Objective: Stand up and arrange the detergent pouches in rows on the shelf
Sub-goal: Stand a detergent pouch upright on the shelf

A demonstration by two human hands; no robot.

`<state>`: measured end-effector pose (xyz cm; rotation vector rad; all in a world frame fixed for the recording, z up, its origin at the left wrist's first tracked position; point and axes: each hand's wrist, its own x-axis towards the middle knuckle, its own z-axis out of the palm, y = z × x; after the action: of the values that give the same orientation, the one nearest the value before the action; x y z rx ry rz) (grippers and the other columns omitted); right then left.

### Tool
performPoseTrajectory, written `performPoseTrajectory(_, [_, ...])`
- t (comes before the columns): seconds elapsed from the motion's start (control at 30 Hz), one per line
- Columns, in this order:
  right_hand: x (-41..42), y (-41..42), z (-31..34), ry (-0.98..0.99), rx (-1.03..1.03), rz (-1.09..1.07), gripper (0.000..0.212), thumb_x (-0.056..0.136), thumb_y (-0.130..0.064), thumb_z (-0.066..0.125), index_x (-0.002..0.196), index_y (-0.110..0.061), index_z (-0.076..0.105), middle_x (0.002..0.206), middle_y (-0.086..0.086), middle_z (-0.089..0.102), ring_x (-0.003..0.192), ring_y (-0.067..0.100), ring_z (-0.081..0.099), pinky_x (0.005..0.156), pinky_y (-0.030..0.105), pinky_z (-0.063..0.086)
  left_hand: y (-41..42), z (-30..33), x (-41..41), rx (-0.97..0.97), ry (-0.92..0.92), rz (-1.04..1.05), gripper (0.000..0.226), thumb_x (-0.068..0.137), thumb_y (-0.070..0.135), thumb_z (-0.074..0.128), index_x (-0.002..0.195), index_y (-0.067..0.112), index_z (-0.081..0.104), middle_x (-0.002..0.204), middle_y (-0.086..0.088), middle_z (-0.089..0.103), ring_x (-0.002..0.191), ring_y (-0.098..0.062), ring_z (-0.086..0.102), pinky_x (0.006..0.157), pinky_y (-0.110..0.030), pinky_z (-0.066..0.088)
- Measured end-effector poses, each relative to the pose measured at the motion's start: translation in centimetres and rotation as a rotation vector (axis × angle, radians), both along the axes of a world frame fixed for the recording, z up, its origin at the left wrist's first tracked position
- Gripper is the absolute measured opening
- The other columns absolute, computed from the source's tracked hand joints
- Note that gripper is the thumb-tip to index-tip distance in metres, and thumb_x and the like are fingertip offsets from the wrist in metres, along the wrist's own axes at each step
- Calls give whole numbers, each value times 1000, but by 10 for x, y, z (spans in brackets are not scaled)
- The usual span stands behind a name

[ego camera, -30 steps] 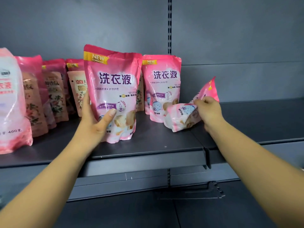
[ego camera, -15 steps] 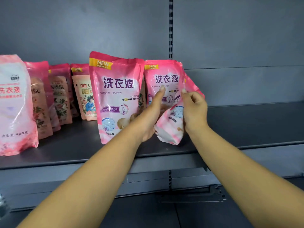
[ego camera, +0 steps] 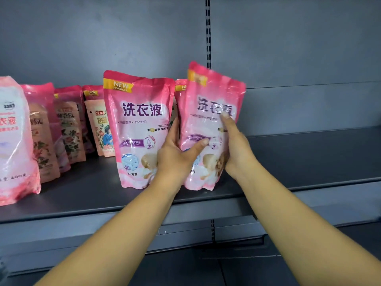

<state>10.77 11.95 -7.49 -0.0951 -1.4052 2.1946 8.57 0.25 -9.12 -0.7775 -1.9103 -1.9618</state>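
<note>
A pink detergent pouch stands upright near the front of the grey shelf, held between both hands. My left hand grips its left edge with the thumb across its front. My right hand grips its right side, forefinger stretched up over the print. To its left a matching pink pouch stands free. Behind the held pouch another pink pouch shows only its top corner.
Further left stand several floral pink pouches in rows and a large pale pink bag at the frame edge. The shelf runs bare to the right. A slotted upright splits the grey back panel.
The pouch that lay on its side has been raised upright. My left hand let go of the standing pouch and joined my right hand on the raised one.
</note>
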Motion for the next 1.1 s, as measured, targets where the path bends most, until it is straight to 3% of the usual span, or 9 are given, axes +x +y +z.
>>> performPoseTrajectory(0.1, [9, -3, 8, 85, 35, -16, 27, 82, -39, 64, 93, -15, 65, 92, 7, 73, 82, 20, 71, 75, 34, 58, 3, 6, 9, 24, 61, -76, 73, 76, 10, 72, 139, 18, 38, 123, 6, 59, 105, 1, 59, 90, -14, 48])
performPoseTrajectory(0.17, [6, -2, 17, 181, 70, -169, 22, 84, -38, 63, 87, -16, 65, 90, 5, 73, 83, 19, 71, 75, 33, 58, 7, 18, 5, -1, 88, -98, 56, 79, 9, 68, 131, 11, 47, 105, 7, 64, 89, 6, 63, 80, -10, 50])
performPoseTrajectory(0.23, [2, -1, 28, 253, 123, -288, 18, 85, -36, 63, 81, -19, 64, 83, -1, 71, 78, 13, 69, 73, 28, 57, 12, 28, -2, -34, 90, -115, 41, 83, 12, 65, 122, 10, 53, 93, 9, 65, 82, 3, 64, 81, -17, 52])
performPoseTrajectory(0.3, [-8, 3, 30, 265, 183, -365, 15, 85, -35, 63, 77, -22, 62, 78, -7, 68, 74, 6, 67, 70, 23, 56, 18, 29, -12, -42, 20, -140, 37, 86, 24, 62, 120, 12, 54, 100, 2, 68, 93, -10, 65, 92, -32, 51])
performPoseTrajectory(0.43, [-35, 8, 9, 60, 269, -293, 28, 85, -43, 60, 90, -16, 62, 89, 0, 68, 88, 17, 66, 81, 31, 54, 28, 6, -28, -50, -265, -172, 89, 58, 74, 64, 127, 20, 50, 117, -3, 65, 106, -21, 63, 97, -42, 47])
performPoseTrajectory(0.6, [-40, 13, 3, 18, 303, -286, 38, 83, -45, 61, 106, -14, 59, 98, 0, 66, 94, 16, 63, 86, 30, 50, 33, -1, -39, 58, -361, -201, 47, 88, 40, 55, 126, 12, 48, 114, -6, 66, 99, -18, 65, 87, -35, 54])
performPoseTrajectory(0.8, [-40, 11, -3, -1, 250, -212, 38, 79, -45, 66, 105, -19, 56, 105, -1, 66, 100, 17, 64, 94, 38, 50, 31, -4, -39, 34, -319, -146, 49, 89, 44, 53, 125, 12, 49, 117, -6, 65, 105, -20, 63, 97, -40, 48])
performPoseTrajectory(0.93, [-31, 13, -3, -8, 263, -222, 32, 82, -43, 63, 98, -20, 48, 97, -5, 60, 99, 17, 61, 90, 33, 49, 27, -4, -30, -31, -256, -28, 55, 88, 50, 49, 130, 13, 46, 122, -3, 60, 112, -19, 56, 104, -35, 40])
performPoseTrajectory(1.1, [-4, 16, -3, 3, 604, -575, 51, 88, -37, 58, 130, -14, 42, 135, 0, 38, 118, 11, 44, 90, 16, 34, -7, -3, 8, -216, -55, 86, 34, 95, 31, 44, 125, 15, 51, 89, 17, 49, 97, 1, 48, 69, -2, 31])
